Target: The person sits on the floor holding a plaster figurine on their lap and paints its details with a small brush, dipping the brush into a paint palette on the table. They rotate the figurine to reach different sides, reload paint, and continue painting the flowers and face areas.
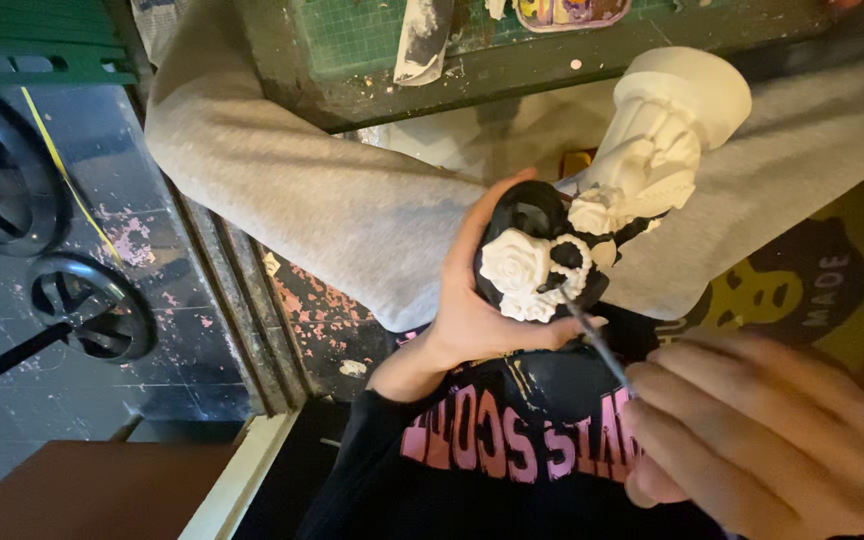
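Left hand [477, 310] cradling black-and-white figurine [592, 210], right hand [752, 430] gripping brush [597, 345]

Worn paint-flecked floor [132, 240], green-topped table [372, 40]

The white plaster figurine with black painted head and roses [592, 210] is held over the lap, between the two hands. The left hand [472, 300] is wrapped around its left side. The right hand [752, 430] is below and to the right, and the thin paintbrush [597, 340] in its fingers [692, 400] touches the roses. The green cutting-mat bench [372, 40] lies beyond the knees, with the black wheels [92, 300] on the floor at the left.
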